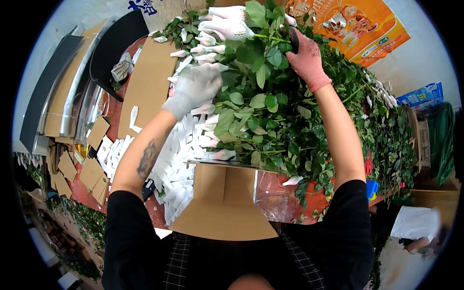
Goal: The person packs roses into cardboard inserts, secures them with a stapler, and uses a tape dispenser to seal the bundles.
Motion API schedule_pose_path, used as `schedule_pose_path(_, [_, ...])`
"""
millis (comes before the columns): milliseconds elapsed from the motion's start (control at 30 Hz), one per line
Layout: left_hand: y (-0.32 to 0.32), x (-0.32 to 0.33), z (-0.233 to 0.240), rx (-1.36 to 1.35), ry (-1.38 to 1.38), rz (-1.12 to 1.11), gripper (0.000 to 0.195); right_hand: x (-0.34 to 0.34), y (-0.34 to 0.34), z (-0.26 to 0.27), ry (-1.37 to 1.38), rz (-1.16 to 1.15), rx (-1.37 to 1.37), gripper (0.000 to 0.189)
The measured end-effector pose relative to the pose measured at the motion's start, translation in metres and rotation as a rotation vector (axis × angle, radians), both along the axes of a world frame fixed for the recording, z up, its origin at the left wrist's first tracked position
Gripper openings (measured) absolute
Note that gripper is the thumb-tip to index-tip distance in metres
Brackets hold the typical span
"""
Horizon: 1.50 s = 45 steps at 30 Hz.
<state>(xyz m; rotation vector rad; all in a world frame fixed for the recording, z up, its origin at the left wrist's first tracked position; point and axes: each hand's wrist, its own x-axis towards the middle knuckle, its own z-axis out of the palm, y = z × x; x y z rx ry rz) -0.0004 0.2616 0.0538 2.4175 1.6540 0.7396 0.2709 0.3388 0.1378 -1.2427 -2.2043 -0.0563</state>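
Observation:
My right hand [302, 54], in a pink knit glove with a dark palm, is closed around the green stems of a few roses at the top. Their heads, sleeved in white foam netting [228, 29], point left. Blurred, my left hand [199, 85] in a pale grey glove is over the row of netted rose heads left of the leaves; whether it grips one I cannot tell. Leafy rose stems [275, 119] lie heaped across the middle and right. Nearer to me stands a cardboard piece with folded walls [224, 217].
Loose white foam net sleeves [177, 181] are piled left of the stems. A long cardboard sheet [145, 83] and small cardboard pieces [92, 172] lie on the red table [286, 203]. Black and clear sheets stand at the left. Another person in a white top [415, 223] is at the lower right.

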Motion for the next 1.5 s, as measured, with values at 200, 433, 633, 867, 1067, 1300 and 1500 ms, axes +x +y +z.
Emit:
schedule_pose_path(200, [-0.051, 0.018, -0.052, -0.687, 0.132, -0.112, 0.045, -0.004, 0.005, -0.006, -0.012, 0.045, 0.022, 0.051])
schedule_pose_path(433, [-0.024, -0.020, -0.040, -0.903, -0.580, -0.409, 0.060, 0.013, 0.001, 0.003, 0.125, 0.128, 0.050, 0.055])
schedule_pose_path(633, [-0.006, -0.019, -0.040, -0.664, -0.089, -0.143, 0.039, 0.014, -0.016, 0.016, 0.202, 0.156, 0.019, 0.052])
schedule_pose_path(867, [-0.017, 0.006, -0.082, -0.152, 0.406, -0.039, 0.054, 0.017, -0.023, 0.017, 0.145, 0.119, -0.019, 0.054])
schedule_pose_path(1067, [0.007, -0.020, -0.036, -0.770, -0.291, -0.447, 0.035, 0.004, -0.026, 0.001, -0.073, 0.139, 0.054, 0.053])
schedule_pose_path(1300, [-0.005, -0.042, 0.000, -0.267, -0.201, -0.505, 0.031, -0.018, -0.041, 0.006, -0.071, 0.495, -0.577, 0.069])
schedule_pose_path(1500, [0.003, -0.015, 0.044, -0.839, -1.367, -0.574, 0.030, -0.016, -0.037, -0.006, -0.110, 0.230, -0.031, 0.050])
